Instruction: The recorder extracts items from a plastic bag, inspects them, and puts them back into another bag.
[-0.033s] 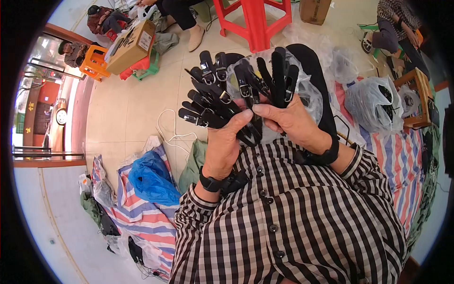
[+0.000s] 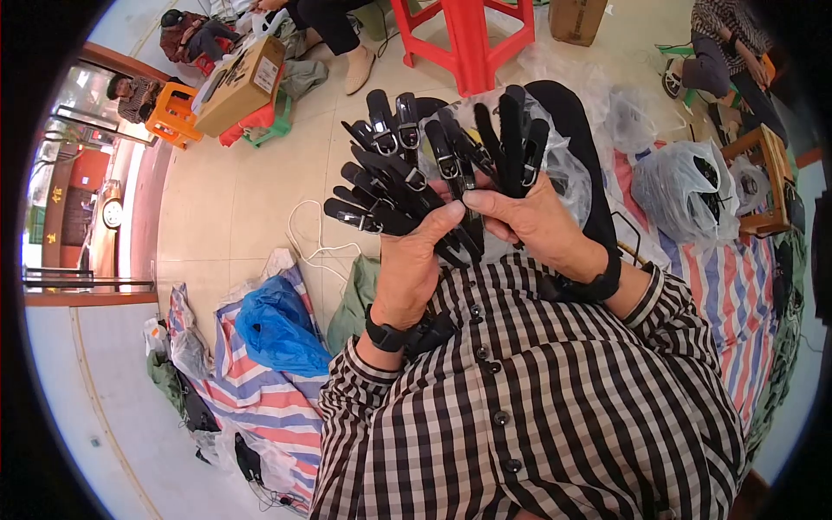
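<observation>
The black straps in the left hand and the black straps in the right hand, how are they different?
The left bunch spreads wide, with several ends pointing left; the right bunch is narrower and points mostly straight ahead. The left bunch shows more metal buckles than the right bunch. Both are made of black straps, and both have silvery buckles.

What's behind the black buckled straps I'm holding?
Behind the black buckled straps, crumpled clear plastic shows over dark trousers, with tiled floor farther left. Whatever the straps, your left hand and right hand cover can't be seen.
</observation>
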A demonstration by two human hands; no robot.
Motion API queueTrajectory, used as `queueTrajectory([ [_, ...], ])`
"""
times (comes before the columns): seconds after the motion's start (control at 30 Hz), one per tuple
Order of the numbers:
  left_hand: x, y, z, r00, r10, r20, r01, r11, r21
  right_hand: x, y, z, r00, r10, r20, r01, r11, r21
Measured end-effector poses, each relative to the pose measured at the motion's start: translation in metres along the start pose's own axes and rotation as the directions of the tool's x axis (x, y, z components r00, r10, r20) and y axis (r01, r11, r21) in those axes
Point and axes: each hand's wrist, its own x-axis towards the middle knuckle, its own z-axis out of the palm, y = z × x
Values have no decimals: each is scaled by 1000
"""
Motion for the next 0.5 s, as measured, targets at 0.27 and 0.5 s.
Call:
queueTrajectory([
  [0.27, -2, 2, 4, 997, 63, 43, -64, 998, 19, 2, -1, -3, 994, 42, 105, -47, 998, 43],
  [0.5, 2, 4, -3, 987, -102, 122, 103, 995, 2, 7, 9, -8, 995, -95, 4, 93, 985, 147],
])
